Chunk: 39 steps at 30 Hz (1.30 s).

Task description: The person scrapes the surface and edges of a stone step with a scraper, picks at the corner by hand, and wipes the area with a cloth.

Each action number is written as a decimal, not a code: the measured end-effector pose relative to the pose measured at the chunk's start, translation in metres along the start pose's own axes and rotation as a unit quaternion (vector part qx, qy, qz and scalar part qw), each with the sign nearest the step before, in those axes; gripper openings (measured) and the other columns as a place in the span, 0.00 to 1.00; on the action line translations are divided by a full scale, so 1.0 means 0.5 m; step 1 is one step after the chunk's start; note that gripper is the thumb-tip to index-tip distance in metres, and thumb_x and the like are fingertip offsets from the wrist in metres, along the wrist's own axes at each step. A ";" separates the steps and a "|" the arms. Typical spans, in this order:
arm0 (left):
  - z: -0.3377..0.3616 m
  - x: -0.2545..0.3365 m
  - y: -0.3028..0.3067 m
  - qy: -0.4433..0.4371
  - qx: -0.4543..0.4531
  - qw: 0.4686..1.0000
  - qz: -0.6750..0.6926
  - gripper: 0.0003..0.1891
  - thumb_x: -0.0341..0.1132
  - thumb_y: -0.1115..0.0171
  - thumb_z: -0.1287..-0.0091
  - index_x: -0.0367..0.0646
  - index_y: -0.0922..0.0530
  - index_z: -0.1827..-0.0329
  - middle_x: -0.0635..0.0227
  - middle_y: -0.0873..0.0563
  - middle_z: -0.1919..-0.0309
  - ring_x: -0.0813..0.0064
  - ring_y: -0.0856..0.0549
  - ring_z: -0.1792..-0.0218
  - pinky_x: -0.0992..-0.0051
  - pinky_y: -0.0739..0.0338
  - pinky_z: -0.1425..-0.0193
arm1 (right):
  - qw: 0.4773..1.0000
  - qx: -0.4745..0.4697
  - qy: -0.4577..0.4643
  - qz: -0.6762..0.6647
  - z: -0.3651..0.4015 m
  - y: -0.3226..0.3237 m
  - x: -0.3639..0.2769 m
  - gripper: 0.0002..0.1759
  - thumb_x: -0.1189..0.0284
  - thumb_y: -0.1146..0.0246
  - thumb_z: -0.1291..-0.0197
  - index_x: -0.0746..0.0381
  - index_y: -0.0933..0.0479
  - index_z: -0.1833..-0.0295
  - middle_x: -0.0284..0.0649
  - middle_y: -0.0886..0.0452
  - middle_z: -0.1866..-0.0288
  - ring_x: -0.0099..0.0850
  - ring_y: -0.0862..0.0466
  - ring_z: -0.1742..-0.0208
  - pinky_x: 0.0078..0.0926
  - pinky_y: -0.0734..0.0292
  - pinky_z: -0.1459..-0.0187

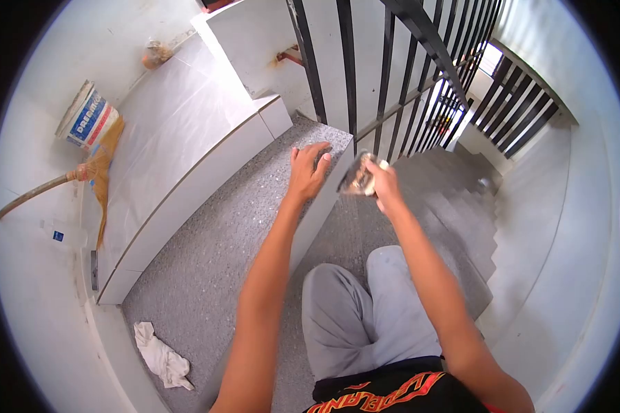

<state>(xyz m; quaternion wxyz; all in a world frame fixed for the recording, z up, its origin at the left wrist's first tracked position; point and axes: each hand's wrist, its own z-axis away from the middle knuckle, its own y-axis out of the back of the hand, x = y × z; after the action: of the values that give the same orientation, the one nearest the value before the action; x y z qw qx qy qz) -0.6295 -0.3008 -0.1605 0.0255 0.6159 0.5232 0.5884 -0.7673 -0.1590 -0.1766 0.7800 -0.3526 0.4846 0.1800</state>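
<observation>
Far left: a broom point(83, 175) leans by a bucket point(88, 117), and a rag point(162, 358) lies near on the grey floor. Centre: left hand point(308, 168), fingers spread, palm flat on the corner of the step point(255, 199). Just right of it, the right hand point(387, 184) is closed around a flat metal tool point(356, 176), held at the step's edge. The tool's kind is unclear. Black railing point(393, 69) stands beyond.
</observation>
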 end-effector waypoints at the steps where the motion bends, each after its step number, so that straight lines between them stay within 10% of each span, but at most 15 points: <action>1: 0.010 0.010 0.001 0.003 -0.003 1.000 0.003 0.21 0.52 0.56 0.29 0.57 0.21 0.41 0.61 0.29 0.35 0.63 0.37 0.30 0.45 0.62 0.26 | 1.000 0.003 -0.004 0.001 -0.002 -0.013 -0.012 0.11 0.67 0.43 0.37 0.63 0.23 0.55 0.37 0.17 0.63 0.29 0.16 0.67 0.28 0.18 0.69; 9: 0.013 0.039 -0.001 -0.038 -0.063 0.973 -0.217 0.27 0.59 0.62 0.29 0.59 0.23 0.38 0.65 0.33 0.32 0.64 0.41 0.29 0.49 0.60 0.26 | 0.998 0.022 -0.041 0.031 -0.035 -0.076 -0.046 0.12 0.70 0.45 0.40 0.68 0.24 0.59 0.44 0.19 0.65 0.33 0.16 0.70 0.34 0.16 0.74; 39: 0.013 0.035 -0.006 -0.030 -0.040 0.980 -0.194 0.26 0.56 0.61 0.27 0.57 0.24 0.37 0.66 0.31 0.34 0.64 0.41 0.28 0.49 0.59 0.27 | 0.997 0.008 -0.052 0.058 -0.036 -0.101 -0.068 0.09 0.75 0.48 0.42 0.70 0.27 0.62 0.46 0.21 0.65 0.36 0.16 0.69 0.37 0.13 0.71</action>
<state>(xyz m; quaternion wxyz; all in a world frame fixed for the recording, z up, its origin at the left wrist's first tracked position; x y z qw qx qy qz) -0.6307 -0.2839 -0.1519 0.1793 0.5191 0.6077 0.5737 -0.7631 -0.2044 -0.1327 0.7953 -0.3074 0.4646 0.2391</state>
